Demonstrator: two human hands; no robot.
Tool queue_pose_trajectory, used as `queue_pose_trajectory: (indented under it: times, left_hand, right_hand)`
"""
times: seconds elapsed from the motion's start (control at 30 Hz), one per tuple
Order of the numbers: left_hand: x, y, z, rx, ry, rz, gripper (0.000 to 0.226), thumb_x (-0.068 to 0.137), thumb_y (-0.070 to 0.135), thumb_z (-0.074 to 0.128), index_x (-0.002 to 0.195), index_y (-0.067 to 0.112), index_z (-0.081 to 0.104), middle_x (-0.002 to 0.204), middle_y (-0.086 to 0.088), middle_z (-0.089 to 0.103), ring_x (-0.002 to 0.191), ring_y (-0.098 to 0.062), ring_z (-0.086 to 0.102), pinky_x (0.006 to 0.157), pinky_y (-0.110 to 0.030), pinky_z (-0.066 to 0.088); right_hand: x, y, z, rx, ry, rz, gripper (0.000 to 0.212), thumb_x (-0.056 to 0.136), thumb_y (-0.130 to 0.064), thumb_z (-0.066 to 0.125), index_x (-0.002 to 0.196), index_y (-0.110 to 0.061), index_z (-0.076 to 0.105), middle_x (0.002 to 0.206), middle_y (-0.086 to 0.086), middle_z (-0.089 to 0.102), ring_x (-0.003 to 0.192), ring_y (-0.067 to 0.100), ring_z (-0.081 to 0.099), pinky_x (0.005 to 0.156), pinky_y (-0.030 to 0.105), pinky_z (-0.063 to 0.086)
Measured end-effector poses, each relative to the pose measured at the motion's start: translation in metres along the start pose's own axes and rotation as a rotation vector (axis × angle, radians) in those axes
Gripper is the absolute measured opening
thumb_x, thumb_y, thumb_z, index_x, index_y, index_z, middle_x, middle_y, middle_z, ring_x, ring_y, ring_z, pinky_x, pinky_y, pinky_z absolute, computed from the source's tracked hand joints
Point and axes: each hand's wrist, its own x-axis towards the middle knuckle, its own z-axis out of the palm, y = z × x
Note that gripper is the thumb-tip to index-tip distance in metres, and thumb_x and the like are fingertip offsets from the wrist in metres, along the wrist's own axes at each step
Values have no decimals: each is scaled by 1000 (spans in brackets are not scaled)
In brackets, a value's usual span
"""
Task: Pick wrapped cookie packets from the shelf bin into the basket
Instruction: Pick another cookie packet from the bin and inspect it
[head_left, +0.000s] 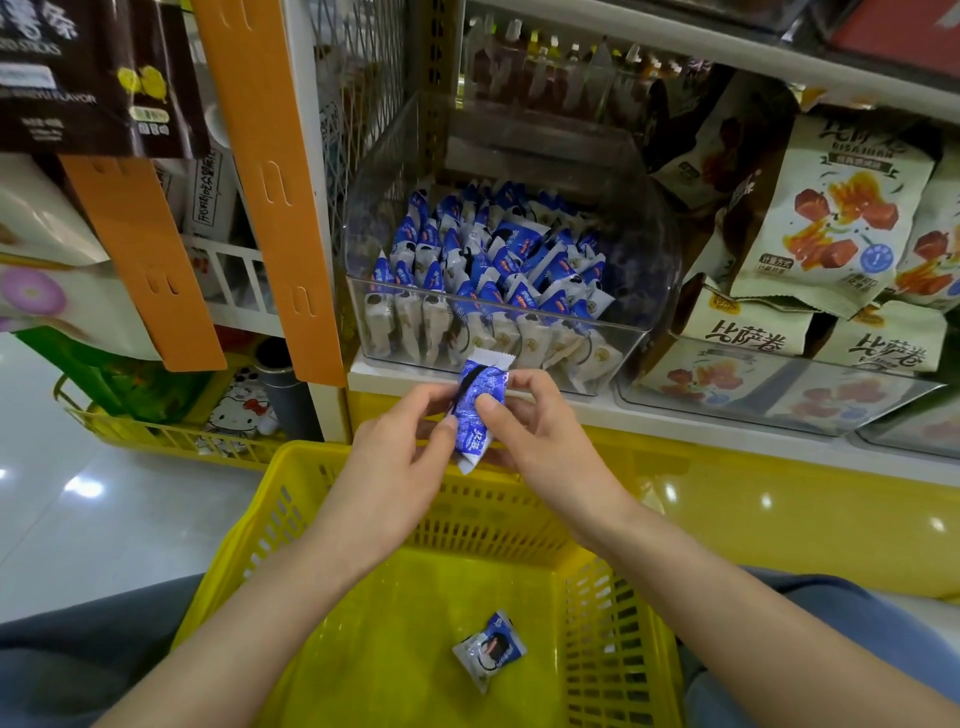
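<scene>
Right, starting with the big things: the shelf (675, 421) runs across the top of my view. The yellow basket (291, 499) sits at 6 o'clock, just below the shelf's front edge. On the shelf at 12 o'clock stands the clear bin (649, 244), heaped with blue-and-white wrapped cookie packets (483, 265). Bags of pizza-roll snacks (841, 218) are stacked beside it at 2 o'clock.

Both hands meet between the bin and the basket, over the basket's far rim. The left hand (400, 457) pinches the held packet (475, 410) from 9 o'clock, thumb on its face. The right hand (545, 436) pinches it from 3 o'clock, thumb across the wrapper and fingers curled behind. The packet stands nearly upright, with its crimped top end poking above the fingers in front of the bin's lower wall. It is out of the bin but not yet in the basket.

One dropped packet (489, 649) already lies flat on the basket floor towards 5 o'clock.

I judge this to be the carry step of a second pick, with the bin far from emptied. Next I'd bring the packet back towards 6 o'clock, past the rim, and let go with both thumbs so it falls inside. The rim sits directly beneath, so releasing too soon could bounce the packet off it onto the floor.
</scene>
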Motion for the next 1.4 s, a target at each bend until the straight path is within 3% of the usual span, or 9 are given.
queue_pose_trajectory:
  times: [0.07, 0.27, 0.4, 0.6, 0.77, 0.87, 1.03, 1.2, 1.4]
  left_hand:
    - [0, -1, -1, 61, 18, 5, 28, 93, 9, 50, 102, 35, 52, 93, 25, 60, 86, 12, 60, 67, -2, 45]
    - [-2, -6, -7, 314, 99, 77, 22, 93, 29, 45, 112, 25, 56, 83, 10, 66, 71, -1, 62, 61, -16, 49]
    - [1, -7, -10, 400, 117, 112, 21, 94, 29, 41, 101, 17, 57, 65, 9, 55, 58, -5, 55, 49, -23, 42]
    - [4, -3, -8, 323, 102, 61, 17, 96, 18, 41, 90, 18, 57, 68, 10, 55, 62, -1, 52, 57, -10, 39]
    - [0, 7, -3, -25, -19, -56, 18, 86, 48, 44, 87, 36, 57, 82, 10, 65, 74, 1, 60, 65, -12, 48]
    - [2, 6, -1, -22, 10, -103, 8, 93, 26, 49, 93, 29, 57, 78, 9, 63, 67, 7, 58, 58, -9, 45]
    - [9, 8, -7, -130, 15, -211, 19, 96, 17, 43, 96, 11, 60, 86, -12, 65, 79, -21, 64, 71, -39, 52]
    - [7, 9, -8, -218, -14, -228, 25, 96, 21, 43, 76, 19, 58, 60, 8, 61, 60, 1, 61, 51, -15, 48]
    - [9, 13, -9, -336, -3, -365, 25, 96, 20, 44, 76, 18, 60, 58, 10, 62, 52, 5, 58, 45, -9, 42]
  right_hand:
    - [0, 1, 2, -22, -13, -27, 17, 93, -12, 51, 108, -12, 43, 98, 6, 65, 72, 3, 66, 64, 18, 54]
    - [0, 6, 4, -143, -89, -45, 23, 91, -15, 55, 111, -20, 45, 111, 8, 64, 93, 18, 67, 80, 37, 57]
    - [-1, 9, 6, -246, -129, -42, 26, 91, -17, 56, 114, -19, 44, 113, 7, 63, 98, 22, 65, 85, 46, 53]
    - [-1, 12, 3, -347, -76, -126, 28, 86, -22, 64, 107, -26, 46, 96, -11, 63, 84, 0, 61, 78, 23, 53]
    - [0, 19, 2, -608, 95, -203, 51, 73, -39, 72, 112, -29, 41, 97, -17, 55, 79, 0, 54, 68, 17, 47]
    - [0, 22, 2, -666, 88, -262, 68, 68, -49, 71, 123, -25, 40, 96, -22, 46, 82, -7, 47, 67, 7, 39]
    - [3, 13, 4, -414, 57, -195, 25, 86, -31, 62, 109, -28, 52, 100, -12, 60, 81, 4, 56, 65, 11, 43]
    - [2, 4, -1, -435, 101, -257, 9, 88, -22, 60, 88, -14, 57, 76, -5, 60, 69, 10, 54, 64, 28, 47]
    - [-1, 3, -2, -624, 99, -422, 13, 89, -24, 59, 86, -13, 56, 76, -3, 57, 70, 11, 53, 64, 28, 45]
